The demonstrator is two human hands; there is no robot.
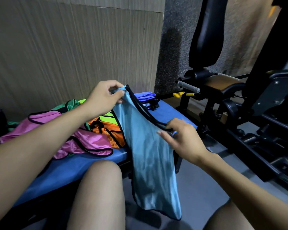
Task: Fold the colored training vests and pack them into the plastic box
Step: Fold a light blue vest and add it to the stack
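Observation:
A light blue vest (150, 156) with black trim hangs in front of me, its lower end draped past the bench edge between my knees. My left hand (105, 98) pinches its top corner, held up above the bench. My right hand (181, 138) grips the black-trimmed strap edge lower on the right. On the blue bench (65, 170) lies a loose heap: a pink vest (90, 140), an orange vest (110, 131), a neon yellow-green vest (106, 114) and a green vest (71, 103). At the far end of the bench sits a folded blue vest (145, 95). No plastic box is in view.
A wood-panel wall (73, 47) stands close behind the bench. A black gym machine (249, 103) with a padded backrest and a grey handle fills the right side. Grey floor (198, 196) lies below the hanging vest. My bare knees are at the bottom.

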